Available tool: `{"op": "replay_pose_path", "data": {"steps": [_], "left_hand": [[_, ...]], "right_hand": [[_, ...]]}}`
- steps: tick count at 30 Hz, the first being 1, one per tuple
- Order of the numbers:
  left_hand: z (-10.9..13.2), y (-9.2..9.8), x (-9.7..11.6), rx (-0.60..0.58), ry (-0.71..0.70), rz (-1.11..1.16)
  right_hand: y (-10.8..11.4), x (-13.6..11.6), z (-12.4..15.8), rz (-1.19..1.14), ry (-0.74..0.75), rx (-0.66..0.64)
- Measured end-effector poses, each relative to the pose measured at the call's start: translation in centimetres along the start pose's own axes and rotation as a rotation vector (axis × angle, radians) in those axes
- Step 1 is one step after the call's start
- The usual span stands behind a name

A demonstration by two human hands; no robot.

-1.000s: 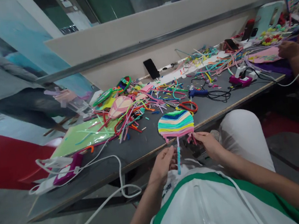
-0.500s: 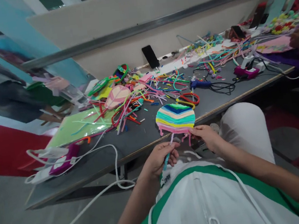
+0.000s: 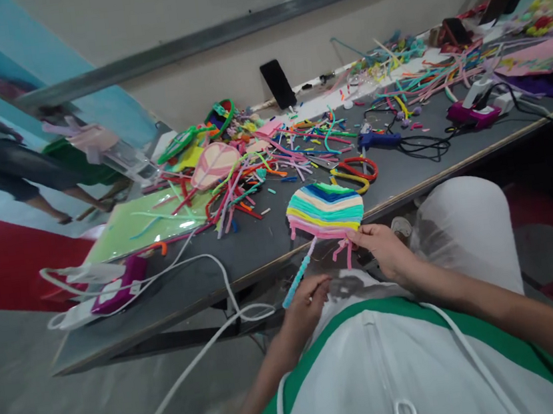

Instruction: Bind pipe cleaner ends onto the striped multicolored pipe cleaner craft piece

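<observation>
A rounded panel of striped pipe cleaners point(image 3: 325, 213), in blue, cream, teal, yellow and pink, is held up over the table's front edge. My right hand point(image 3: 385, 247) pinches its lower right edge, where short pink ends dangle. From the panel's underside a stem of lilac and turquoise pipe cleaner point(image 3: 298, 281) slants down to the left. My left hand point(image 3: 309, 304) is just beside the lower part of this stem, its fingers curled together above my lap. Whether those fingers hold anything is hidden.
On the grey table point(image 3: 256, 250) lie scattered pipe cleaners point(image 3: 295, 157), red-and-yellow-handled scissors point(image 3: 360, 173), a blue glue gun point(image 3: 379, 139) and a leaning phone point(image 3: 277, 84). A purple power strip point(image 3: 119, 286) trails a white cable point(image 3: 224, 274) over the front edge. A person stands at left.
My left hand has come off the stem and dropped slightly, so the turquoise part shows in full. My right hand keeps its pinch on the panel. The view has shifted a little.
</observation>
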State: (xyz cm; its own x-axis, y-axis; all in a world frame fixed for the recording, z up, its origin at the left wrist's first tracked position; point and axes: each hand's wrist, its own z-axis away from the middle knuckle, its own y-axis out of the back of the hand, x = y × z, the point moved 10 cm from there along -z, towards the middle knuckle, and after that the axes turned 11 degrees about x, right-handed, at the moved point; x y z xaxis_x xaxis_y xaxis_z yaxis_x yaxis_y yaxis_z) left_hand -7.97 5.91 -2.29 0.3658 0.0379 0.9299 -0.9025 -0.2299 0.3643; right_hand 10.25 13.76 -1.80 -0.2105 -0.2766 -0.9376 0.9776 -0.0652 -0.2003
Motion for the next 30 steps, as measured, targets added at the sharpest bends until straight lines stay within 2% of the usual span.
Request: {"op": "replay_pose_path", "data": {"steps": [2,7,8,9,11,13,16,19,23,25,27,30], "left_hand": [[1.4,0.1,3.1,-0.043,-0.213,-0.074],[3.6,1.5,12.5,-0.056,-0.561,-0.149],[4.1,1.6,14.6,-0.037,-0.642,-0.161],[4.4,2.0,16.4,0.030,-0.701,-0.170],[4.7,2.4,18.9,0.145,-0.749,-0.215],[4.7,2.2,20.1,0.187,-0.730,-0.292],[4.6,2.3,20.4,0.208,-0.689,-0.357],[3.9,2.3,19.7,0.193,-0.686,-0.395],[2.1,-1.1,17.0,-0.004,-0.800,-0.654],[0.7,-3.0,14.7,-0.106,-0.778,-0.859],[-0.3,-4.1,13.3,-0.127,-0.761,-1.001],[-1.1,-5.0,12.6,-0.089,-0.759,-1.079]], "right_hand": [[0.1,0.3,-0.1,0.010,0.013,0.013],[0.2,0.9,-0.4,0.035,0.046,0.039],[0.2,0.8,-0.4,0.030,0.053,0.045],[0.2,0.7,-0.4,0.021,0.058,0.050],[0.0,0.3,-0.1,-0.013,0.052,0.054],[-0.3,-0.1,0.2,-0.066,0.029,0.041],[-0.7,-0.7,0.7,-0.131,-0.004,0.023],[-0.7,-0.7,0.8,-0.129,-0.035,0.030],[-0.9,-0.3,0.7,-0.141,-0.062,-0.003],[-1.0,-0.1,0.6,-0.138,-0.068,-0.010],[-1.1,0.1,0.7,-0.142,-0.084,-0.014],[-1.4,0.5,1.0,-0.156,-0.129,-0.017]]}}
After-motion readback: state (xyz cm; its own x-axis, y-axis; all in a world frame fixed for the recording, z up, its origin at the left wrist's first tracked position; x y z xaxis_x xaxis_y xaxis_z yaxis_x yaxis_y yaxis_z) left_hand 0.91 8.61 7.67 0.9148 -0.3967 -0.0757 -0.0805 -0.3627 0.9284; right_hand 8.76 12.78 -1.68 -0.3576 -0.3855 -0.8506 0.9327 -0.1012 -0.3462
